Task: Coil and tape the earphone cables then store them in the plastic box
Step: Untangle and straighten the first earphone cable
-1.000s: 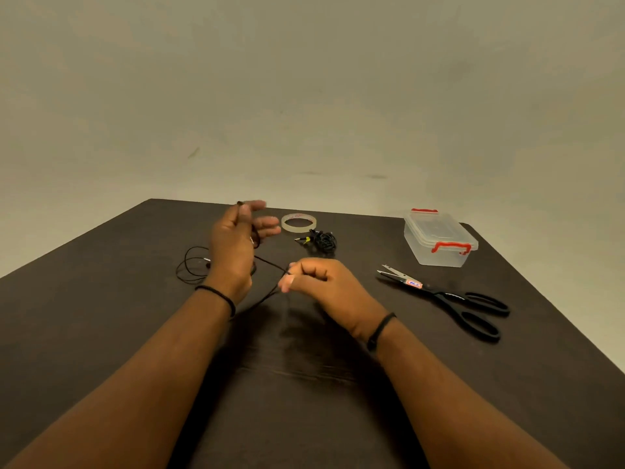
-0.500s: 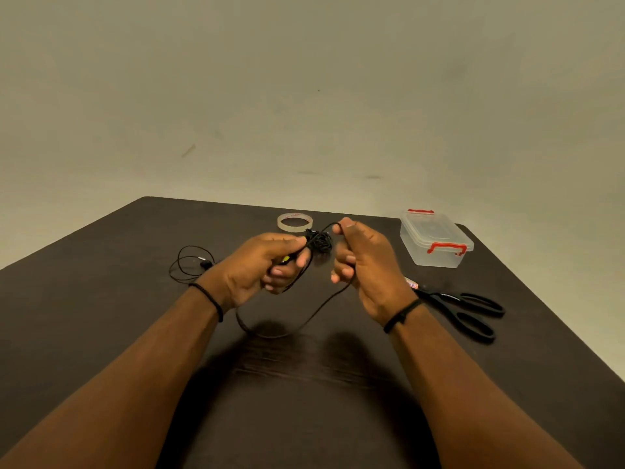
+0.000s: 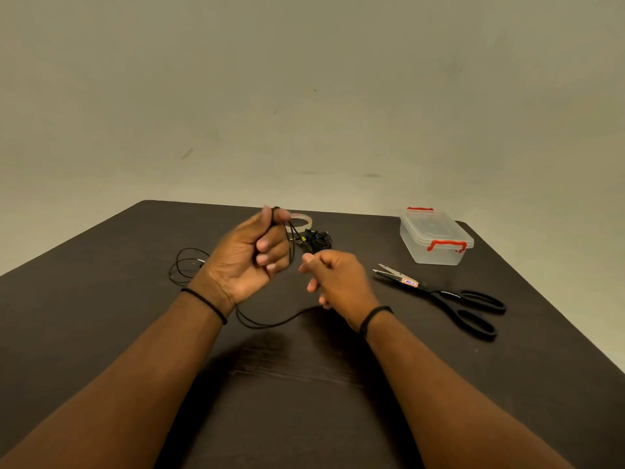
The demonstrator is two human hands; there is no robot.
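Observation:
My left hand (image 3: pixel 248 257) is raised above the dark table (image 3: pixel 101 333) and grips a few loops of a black earphone cable (image 3: pixel 270 323) in its curled fingers. From there the cable hangs down, curves across the table and runs up under my right hand (image 3: pixel 336 280), whose fingers are curled around it. More of this cable lies in loose loops (image 3: pixel 184 267) behind my left wrist. A second black earphone bundle (image 3: pixel 318 240) lies just beyond my hands. The clear plastic box (image 3: pixel 434 240) with red latches stands closed at the far right.
A roll of clear tape (image 3: pixel 304 221) lies flat near the table's far edge, partly hidden by my left hand. Black-handled scissors (image 3: pixel 449 296) lie to the right of my right hand, blades pointing left. A plain wall rises beyond the table.
My left hand has lifted and turned palm-in with cable loops in it. My right hand has dropped from beside the bundle toward me, and the slack cable now lies lower on the table.

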